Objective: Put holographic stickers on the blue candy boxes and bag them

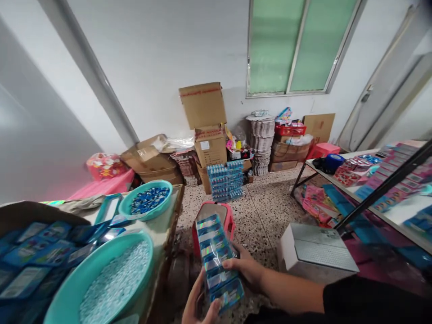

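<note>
Both my hands hold a long clear-wrapped pack of small blue boxes, tilted over the floor. My left hand grips its lower left end, thumb on the front. My right hand is closed around the right side, with its thumb across the face and the other fingers hidden behind. Just beyond the pack stands a pink stool with a tan top. Farther off on the floor is a stack of similar blue packs.
To my left, a table bears a turquoise basin of pale pieces, a smaller turquoise basin of blue wrapped pieces, and blue packets. A grey-white box sits at right beside a loaded table. Cardboard boxes line the wall.
</note>
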A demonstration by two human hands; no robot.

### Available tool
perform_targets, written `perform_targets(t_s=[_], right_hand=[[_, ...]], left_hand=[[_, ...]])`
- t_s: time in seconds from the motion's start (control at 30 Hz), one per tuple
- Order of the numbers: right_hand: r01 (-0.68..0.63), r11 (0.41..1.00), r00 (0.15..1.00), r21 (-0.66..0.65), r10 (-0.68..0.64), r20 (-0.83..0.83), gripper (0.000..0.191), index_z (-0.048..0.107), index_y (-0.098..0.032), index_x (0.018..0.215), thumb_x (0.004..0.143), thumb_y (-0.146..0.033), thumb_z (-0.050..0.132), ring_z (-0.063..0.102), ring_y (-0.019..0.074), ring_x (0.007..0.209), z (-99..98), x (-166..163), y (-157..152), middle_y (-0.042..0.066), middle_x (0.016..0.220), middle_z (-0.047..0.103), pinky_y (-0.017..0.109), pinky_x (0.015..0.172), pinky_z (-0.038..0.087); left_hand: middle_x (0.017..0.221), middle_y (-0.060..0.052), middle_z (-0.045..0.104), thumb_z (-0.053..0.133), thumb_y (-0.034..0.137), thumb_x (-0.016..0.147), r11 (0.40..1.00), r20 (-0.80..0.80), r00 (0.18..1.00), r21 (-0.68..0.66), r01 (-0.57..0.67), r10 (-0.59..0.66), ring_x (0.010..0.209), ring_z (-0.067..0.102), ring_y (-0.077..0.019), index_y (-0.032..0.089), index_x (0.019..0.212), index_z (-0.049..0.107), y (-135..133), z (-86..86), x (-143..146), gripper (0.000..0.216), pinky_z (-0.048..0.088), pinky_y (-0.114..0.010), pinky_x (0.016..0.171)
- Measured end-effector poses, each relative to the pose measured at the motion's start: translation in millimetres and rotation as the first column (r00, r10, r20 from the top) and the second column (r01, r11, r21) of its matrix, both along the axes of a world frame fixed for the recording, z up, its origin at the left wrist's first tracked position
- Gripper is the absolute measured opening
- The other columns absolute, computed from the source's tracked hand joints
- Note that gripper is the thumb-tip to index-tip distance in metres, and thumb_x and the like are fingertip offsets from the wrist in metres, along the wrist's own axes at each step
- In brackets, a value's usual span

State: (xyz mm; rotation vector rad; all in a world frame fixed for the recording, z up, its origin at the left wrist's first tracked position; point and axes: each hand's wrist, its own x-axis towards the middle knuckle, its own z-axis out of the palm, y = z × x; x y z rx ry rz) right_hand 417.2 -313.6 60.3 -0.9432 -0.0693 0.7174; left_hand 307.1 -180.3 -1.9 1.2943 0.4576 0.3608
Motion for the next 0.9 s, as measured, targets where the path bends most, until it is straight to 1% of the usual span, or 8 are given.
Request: perform_targets(t_s=[0.13, 0.23, 0.4, 0.47, 0.53, 0.67, 0.8, 0.9], right_hand=[[0.072, 0.997, 0.997, -0.039, -0.071, 0.024, 0.069, 0.062, -0.022, 0.114, 0.049, -0.026, 0.087, 0.071, 0.0267, 0.091, -3.9, 40.7, -67.8, 0.003, 0.096, 0.075, 0.048, 0.094, 0.049], [0.086, 0.992, 0.996, -0.097, -0.082, 0.047, 0.075, 0.061, -0.024, 0.118, 0.048, -0.024, 0.088, 0.07, 0.0262, 0.094, -8.6, 71.2, -108.5, 0.002, 0.098, 0.075, 0.047, 0.094, 0.049], [-0.011, 0.991, 0.997, -0.131, 0.02, 0.069, 0.076, 0.063, -0.025, 0.12, 0.048, -0.027, 0.089, 0.069, 0.027, 0.097, -19.8, 125.7, -148.8, 0.002, 0.103, 0.074, 0.047, 0.094, 0.05], [-0.074, 0.982, 0.996, -0.172, 0.083, 0.043, 0.079, 0.062, -0.025, 0.123, 0.049, -0.029, 0.089, 0.068, 0.0283, 0.102, -28.4, 149.9, -152.9, 0.003, 0.107, 0.073, 0.047, 0.093, 0.051], [-0.14, 0.95, 0.988, -0.28, 0.155, 0.031, 0.091, 0.057, -0.026, 0.13, 0.046, -0.027, 0.091, 0.064, 0.0292, 0.111, -39.9, 176.1, -149.1, 0.004, 0.116, 0.07, 0.046, 0.095, 0.05], [-0.255, 0.827, 0.931, -0.501, 0.35, 0.104, 0.101, 0.055, -0.026, 0.133, 0.04, -0.024, 0.093, 0.061, 0.0295, 0.116, -63.3, 239.1, -124.8, 0.006, 0.124, 0.067, 0.043, 0.099, 0.049], [-0.264, 0.734, 0.902, -0.626, 0.417, 0.109, 0.093, 0.059, -0.027, 0.129, 0.043, -0.035, 0.093, 0.062, 0.0292, 0.112, -76.7, 315.6, -105.5, 0.004, 0.121, 0.068, 0.044, 0.1, 0.047], [-0.26, 0.769, 0.946, -0.584, 0.323, 0.004, 0.08, 0.061, -0.027, 0.127, 0.055, -0.049, 0.088, 0.064, 0.0271, 0.109, -85.3, 372.1, -108.9, 0.005, 0.12, 0.069, 0.043, 0.099, 0.047]], left_hand=[[0.137, -0.015, 0.057, 0.083, 0.049, 0.061, 0.993, -0.037, 0.994, -0.05, 0.104, -0.105, 0.114, 0.063, -0.0342, 0.03, 0.15, 0.028, -63.0, 9.7, 47.2, 0.107, 0.053, -0.046, 0.096], [0.134, -0.016, 0.059, 0.086, 0.048, 0.057, 0.979, -0.052, 0.984, -0.122, 0.161, -0.168, 0.113, 0.064, -0.0342, 0.031, 0.152, 0.02, -97.9, 9.0, 77.2, 0.117, 0.054, -0.045, 0.093], [0.112, -0.01, 0.072, 0.086, 0.049, 0.057, 0.956, -0.178, 0.971, -0.273, 0.108, -0.16, 0.107, 0.067, -0.0307, 0.033, 0.152, 0.023, -102.4, -10.5, 136.5, 0.115, 0.056, -0.042, 0.089], [0.106, -0.008, 0.074, 0.083, 0.057, 0.056, 0.928, -0.263, 0.949, -0.367, 0.066, -0.172, 0.104, 0.069, -0.0307, 0.032, 0.15, 0.028, -91.0, -23.1, 167.4, 0.112, 0.056, -0.042, 0.087], [0.108, -0.011, 0.074, 0.075, 0.066, 0.061, 0.866, -0.301, 0.914, -0.491, 0.095, -0.271, 0.106, 0.067, -0.0336, 0.026, 0.142, 0.044, -80.9, -35.6, 201.4, 0.096, 0.056, -0.045, 0.087], [0.104, -0.015, 0.074, 0.057, 0.059, 0.078, 0.761, -0.409, 0.829, -0.648, 0.03, -0.381, 0.104, 0.068, -0.0354, 0.017, 0.123, 0.063, -74.2, -58.5, 274.9, 0.062, 0.053, -0.052, 0.092], [0.102, -0.012, 0.075, 0.049, 0.056, 0.083, 0.764, -0.457, 0.825, -0.643, -0.049, -0.332, 0.095, 0.072, -0.0321, 0.019, 0.125, 0.062, -72.9, -80.8, 347.7, 0.058, 0.053, -0.051, 0.091], [0.099, -0.01, 0.076, 0.047, 0.061, 0.083, 0.793, -0.446, 0.841, -0.609, -0.034, -0.306, 0.092, 0.072, -0.0306, 0.02, 0.126, 0.062, -70.1, -92.1, 399.2, 0.061, 0.053, -0.049, 0.091]])
